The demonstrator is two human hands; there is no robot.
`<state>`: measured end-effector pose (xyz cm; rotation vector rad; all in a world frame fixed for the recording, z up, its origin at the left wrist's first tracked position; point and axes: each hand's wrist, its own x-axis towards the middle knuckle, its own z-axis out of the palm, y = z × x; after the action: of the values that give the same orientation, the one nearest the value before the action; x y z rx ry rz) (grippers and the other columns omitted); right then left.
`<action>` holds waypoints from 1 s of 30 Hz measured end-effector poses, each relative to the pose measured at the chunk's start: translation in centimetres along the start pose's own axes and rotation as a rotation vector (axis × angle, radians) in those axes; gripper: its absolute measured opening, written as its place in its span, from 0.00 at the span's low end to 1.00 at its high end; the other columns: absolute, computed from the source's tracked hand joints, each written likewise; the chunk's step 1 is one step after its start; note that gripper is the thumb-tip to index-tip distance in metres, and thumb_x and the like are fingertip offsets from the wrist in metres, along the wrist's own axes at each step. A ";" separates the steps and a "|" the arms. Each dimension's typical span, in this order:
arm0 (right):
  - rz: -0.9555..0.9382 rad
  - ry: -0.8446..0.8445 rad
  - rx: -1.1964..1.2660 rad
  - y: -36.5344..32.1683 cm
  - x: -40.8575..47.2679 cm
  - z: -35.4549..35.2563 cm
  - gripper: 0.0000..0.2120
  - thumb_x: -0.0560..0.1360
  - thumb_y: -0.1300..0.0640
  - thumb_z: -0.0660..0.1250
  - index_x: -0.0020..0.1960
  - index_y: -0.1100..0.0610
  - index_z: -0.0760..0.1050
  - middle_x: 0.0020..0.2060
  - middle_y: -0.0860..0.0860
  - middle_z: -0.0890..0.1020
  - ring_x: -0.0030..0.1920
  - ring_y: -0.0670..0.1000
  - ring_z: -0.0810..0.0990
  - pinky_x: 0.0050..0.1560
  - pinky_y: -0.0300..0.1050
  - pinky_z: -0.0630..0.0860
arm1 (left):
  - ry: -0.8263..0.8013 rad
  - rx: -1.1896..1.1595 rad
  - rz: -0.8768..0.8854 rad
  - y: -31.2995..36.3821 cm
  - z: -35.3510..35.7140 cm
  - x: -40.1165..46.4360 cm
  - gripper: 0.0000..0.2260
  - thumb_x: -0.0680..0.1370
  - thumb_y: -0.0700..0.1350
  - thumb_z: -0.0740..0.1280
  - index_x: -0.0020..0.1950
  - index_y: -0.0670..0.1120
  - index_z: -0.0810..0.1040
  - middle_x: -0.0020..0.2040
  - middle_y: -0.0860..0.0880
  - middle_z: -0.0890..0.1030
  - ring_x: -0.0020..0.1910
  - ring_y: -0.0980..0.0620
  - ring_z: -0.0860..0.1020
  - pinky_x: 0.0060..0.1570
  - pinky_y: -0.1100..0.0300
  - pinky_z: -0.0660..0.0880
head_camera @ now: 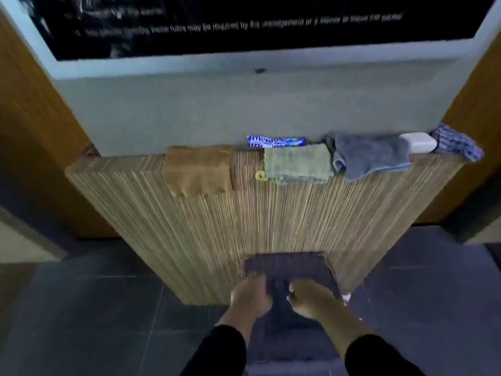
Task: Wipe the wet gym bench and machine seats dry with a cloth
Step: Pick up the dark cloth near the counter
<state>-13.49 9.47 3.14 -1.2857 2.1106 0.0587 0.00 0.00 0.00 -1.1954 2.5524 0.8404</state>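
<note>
Between and just ahead of both hands hangs the dark cloth (287, 270), draped against the wooden panel (206, 226). The left hand (250, 295) and right hand (311, 299) each grip its lower part — fingers curled into the fabric. Judged soft, light and limp — hold it bunched, near an edge.

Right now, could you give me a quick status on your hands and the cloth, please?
Left hand and right hand both grip dark purple cloth against striped wooden ledge. No bench in view. Nothing blocking.
</note>
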 end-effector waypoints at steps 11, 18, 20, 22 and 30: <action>-0.034 0.034 0.014 1.0 7.9 11.5 0.23 0.81 0.47 0.54 0.72 0.56 0.61 0.71 0.53 0.61 0.69 0.56 0.63 0.66 0.54 0.66 | -0.001 0.146 0.038 -6.4 11.9 4.0 0.28 0.84 0.50 0.53 0.80 0.47 0.43 0.80 0.51 0.42 0.78 0.50 0.44 0.75 0.53 0.43; -0.072 0.356 -0.068 1.8 7.9 16.1 0.26 0.68 0.42 0.66 0.60 0.57 0.76 0.58 0.54 0.77 0.56 0.57 0.78 0.51 0.51 0.78 | 0.148 0.149 0.105 -9.2 15.9 4.0 0.26 0.79 0.49 0.52 0.78 0.45 0.60 0.78 0.48 0.58 0.77 0.49 0.58 0.74 0.53 0.47; -0.091 0.415 -0.077 2.3 7.9 16.9 0.25 0.66 0.42 0.68 0.57 0.56 0.79 0.53 0.53 0.80 0.52 0.55 0.79 0.47 0.49 0.80 | 0.154 0.168 0.113 -9.3 16.3 3.9 0.25 0.79 0.49 0.52 0.76 0.45 0.62 0.77 0.48 0.63 0.75 0.50 0.59 0.71 0.53 0.49; -0.113 0.486 -0.059 2.3 8.1 17.3 0.21 0.67 0.47 0.72 0.55 0.58 0.80 0.51 0.53 0.80 0.51 0.55 0.78 0.46 0.49 0.80 | 0.179 0.159 0.113 -9.3 16.3 3.9 0.25 0.79 0.49 0.52 0.76 0.45 0.62 0.77 0.47 0.62 0.75 0.51 0.57 0.71 0.52 0.49; -0.060 0.686 0.296 2.6 8.5 16.3 0.10 0.68 0.67 0.71 0.48 0.65 0.78 0.42 0.57 0.78 0.39 0.58 0.79 0.36 0.44 0.76 | 0.243 0.174 0.097 -8.8 17.1 4.2 0.25 0.79 0.49 0.53 0.76 0.42 0.63 0.77 0.46 0.62 0.76 0.50 0.57 0.71 0.50 0.50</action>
<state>-9.88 10.05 -15.05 -1.2976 2.5000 -0.7953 2.93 2.59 -19.27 -1.1928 2.8284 0.5027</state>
